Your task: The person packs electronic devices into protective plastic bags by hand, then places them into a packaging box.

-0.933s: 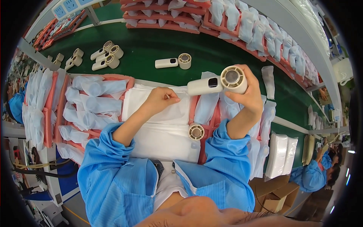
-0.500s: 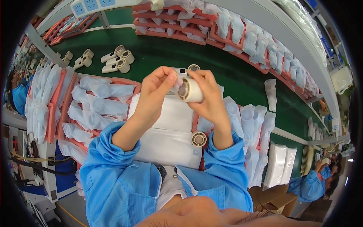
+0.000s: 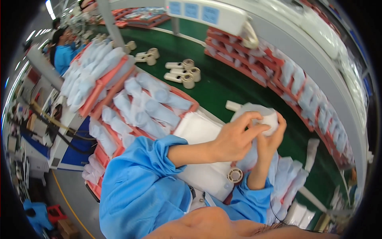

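Observation:
A cream hair dryer housing (image 3: 269, 121) is between my two hands, its round end covered by a thin white bag (image 3: 250, 107). My right hand (image 3: 271, 140) grips the covered end from the right and below. My left hand (image 3: 237, 135) is closed at the near side, thumb and fingers pinching the bag. Just beyond the bag shows a pale handle-shaped piece (image 3: 232, 105); whether it joins the held housing I cannot tell. Below my hands lies a stack of flat white bags (image 3: 199, 128), with a round slotted cream part (image 3: 234, 175) at its right edge.
Red trays (image 3: 191, 104) of bagged pieces stand left of the stack, with more bagged pieces (image 3: 288, 173) to the right. Several bare cream housings (image 3: 185, 74) lie on the green bench (image 3: 217, 85). Stacked red trays (image 3: 234, 59) line the back under a grey frame carrying a socket strip (image 3: 207, 14).
The view has turned, shifting the scene. The housing's round end was bare half a second ago; now the white bag covers it. My left hand has moved to the bag's near side.

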A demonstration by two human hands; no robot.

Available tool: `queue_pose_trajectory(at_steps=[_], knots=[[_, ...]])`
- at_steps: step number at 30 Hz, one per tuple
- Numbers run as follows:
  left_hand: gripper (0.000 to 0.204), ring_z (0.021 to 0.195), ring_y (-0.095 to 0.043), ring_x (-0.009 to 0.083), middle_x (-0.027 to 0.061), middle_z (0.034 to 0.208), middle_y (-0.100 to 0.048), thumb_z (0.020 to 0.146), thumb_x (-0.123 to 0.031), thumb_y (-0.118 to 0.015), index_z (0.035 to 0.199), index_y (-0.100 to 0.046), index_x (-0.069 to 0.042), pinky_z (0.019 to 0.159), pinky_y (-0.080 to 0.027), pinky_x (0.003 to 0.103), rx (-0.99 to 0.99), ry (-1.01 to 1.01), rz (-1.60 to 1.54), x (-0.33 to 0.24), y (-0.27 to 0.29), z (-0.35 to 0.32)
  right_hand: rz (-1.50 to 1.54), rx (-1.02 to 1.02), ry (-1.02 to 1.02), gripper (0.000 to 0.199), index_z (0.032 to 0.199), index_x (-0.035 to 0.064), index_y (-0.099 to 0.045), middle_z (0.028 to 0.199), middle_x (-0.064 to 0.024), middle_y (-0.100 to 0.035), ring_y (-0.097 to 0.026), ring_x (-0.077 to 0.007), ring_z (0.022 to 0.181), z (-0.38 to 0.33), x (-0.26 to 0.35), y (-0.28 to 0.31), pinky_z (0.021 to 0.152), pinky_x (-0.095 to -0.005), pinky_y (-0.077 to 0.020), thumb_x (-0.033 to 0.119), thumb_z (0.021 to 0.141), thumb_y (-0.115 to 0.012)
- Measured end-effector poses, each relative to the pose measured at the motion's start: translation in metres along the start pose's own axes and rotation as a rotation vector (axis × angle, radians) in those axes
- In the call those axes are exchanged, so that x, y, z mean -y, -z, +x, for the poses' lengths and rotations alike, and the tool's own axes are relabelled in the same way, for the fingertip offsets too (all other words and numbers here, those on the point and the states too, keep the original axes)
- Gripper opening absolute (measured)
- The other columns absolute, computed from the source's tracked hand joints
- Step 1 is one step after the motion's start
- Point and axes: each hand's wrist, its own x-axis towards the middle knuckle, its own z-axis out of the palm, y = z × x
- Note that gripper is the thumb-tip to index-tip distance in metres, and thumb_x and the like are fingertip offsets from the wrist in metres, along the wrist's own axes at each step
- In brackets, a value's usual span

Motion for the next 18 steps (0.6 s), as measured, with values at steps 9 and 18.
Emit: queue_pose_trajectory(at_steps=[9,18], knots=[[0.051,0.106,-0.056,0.0291,0.0135,0.131,-0.045,0.069,-0.010,-0.080,0.116,-0.063,-0.014,0.084,-0.049,0.035,0.177,0.110,-0.141,0.024,0.039,0.020,0.343,0.202,0.083,0.070,0.130,0.0009,-0.045,0.116,-0.0101,-0.057,-0.060,-0.0245,0.103,-0.006,0.029,-0.001,0.089,-0.0326,-0.0475,0.008,0.069,-0.078],[0.048,0.117,-0.049,0.0243,0.0101,0.131,-0.045,0.073,-0.016,-0.083,0.116,-0.063,-0.014,0.098,-0.039,0.036,0.111,0.353,-0.564,0.024,0.058,0.024,-0.167,0.310,0.109,0.051,0.118,0.0012,-0.056,0.098,-0.0154,-0.064,-0.066,-0.0308,0.091,-0.007,-0.013,0.001,0.075,-0.0381,-0.0502,0.005,0.069,-0.071]])
